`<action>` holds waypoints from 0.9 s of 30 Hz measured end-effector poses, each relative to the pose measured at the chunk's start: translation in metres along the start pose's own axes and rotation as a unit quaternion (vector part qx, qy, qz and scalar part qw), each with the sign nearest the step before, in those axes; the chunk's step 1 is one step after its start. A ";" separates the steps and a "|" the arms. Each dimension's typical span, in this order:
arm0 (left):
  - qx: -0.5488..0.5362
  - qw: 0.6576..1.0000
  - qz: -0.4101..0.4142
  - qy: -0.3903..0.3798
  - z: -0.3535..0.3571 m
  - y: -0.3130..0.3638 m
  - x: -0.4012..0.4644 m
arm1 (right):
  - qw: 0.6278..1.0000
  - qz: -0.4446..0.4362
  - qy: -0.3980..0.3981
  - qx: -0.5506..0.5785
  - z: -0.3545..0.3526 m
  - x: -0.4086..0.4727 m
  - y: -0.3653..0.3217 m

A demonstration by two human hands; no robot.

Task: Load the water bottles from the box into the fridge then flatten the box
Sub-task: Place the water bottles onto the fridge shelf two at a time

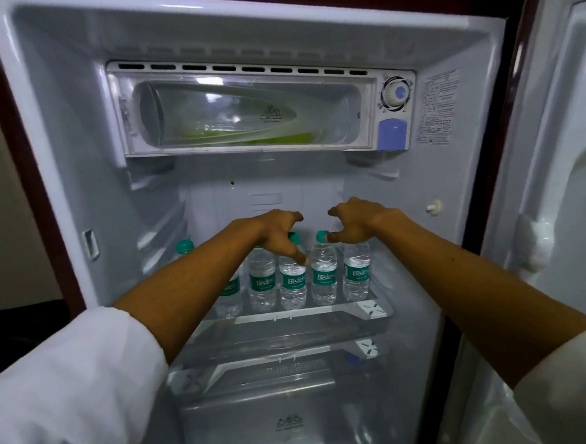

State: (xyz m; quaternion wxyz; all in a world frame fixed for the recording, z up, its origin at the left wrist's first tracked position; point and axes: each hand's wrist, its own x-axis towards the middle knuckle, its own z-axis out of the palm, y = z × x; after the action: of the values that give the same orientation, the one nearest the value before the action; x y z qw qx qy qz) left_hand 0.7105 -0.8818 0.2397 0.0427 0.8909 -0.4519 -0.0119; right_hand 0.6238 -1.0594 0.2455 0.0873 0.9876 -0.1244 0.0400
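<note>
At the frame's centre, our left hand (278,233) and right hand (353,223) hover with fingers loosely curled, gripping nothing, above a row of water bottles (324,275) upright on the fridge shelf (365,308). They look full, heavy and smooth; we'd grip below the caps.

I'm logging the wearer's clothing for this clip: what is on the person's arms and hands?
Both arms wear loose white sleeves pushed up, leaving the forearms bare. The left hand and right hand are bare: no gloves, and no watch or rings visible.
</note>
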 end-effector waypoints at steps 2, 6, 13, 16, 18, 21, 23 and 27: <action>0.006 1.000 0.006 -0.001 0.000 -0.008 -0.003 | 1.000 0.001 0.003 0.009 0.001 0.002 -0.003; 0.005 1.000 0.012 0.011 -0.002 -0.029 -0.003 | 0.999 -0.003 0.035 0.030 -0.002 0.007 -0.007; -0.033 0.999 0.000 0.010 0.006 -0.050 0.002 | 0.998 -0.027 0.037 0.043 0.000 0.025 -0.022; 0.001 1.000 0.004 0.015 0.001 -0.052 -0.006 | 0.998 -0.032 0.005 0.056 -0.004 0.028 -0.029; 0.028 0.999 0.010 0.022 -0.008 -0.050 -0.017 | 0.997 -0.039 -0.004 0.068 -0.009 0.026 -0.034; 0.031 0.999 0.006 0.027 -0.028 -0.040 -0.038 | 0.994 -0.063 0.001 0.090 -0.020 0.015 -0.042; 0.021 0.999 -0.022 0.029 -0.040 -0.029 -0.058 | 0.994 -0.086 -0.005 0.070 -0.029 0.002 -0.047; -0.005 0.996 -0.092 0.006 -0.060 -0.001 -0.115 | 0.991 -0.121 -0.061 0.010 -0.051 -0.040 -0.064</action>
State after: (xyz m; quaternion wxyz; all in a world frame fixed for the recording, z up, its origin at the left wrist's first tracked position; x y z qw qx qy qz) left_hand 0.6463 -0.7845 0.2972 0.0483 0.9287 -0.3676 -0.0121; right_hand 0.5980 -0.9799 0.2807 0.0735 0.9968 -0.0087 -0.0297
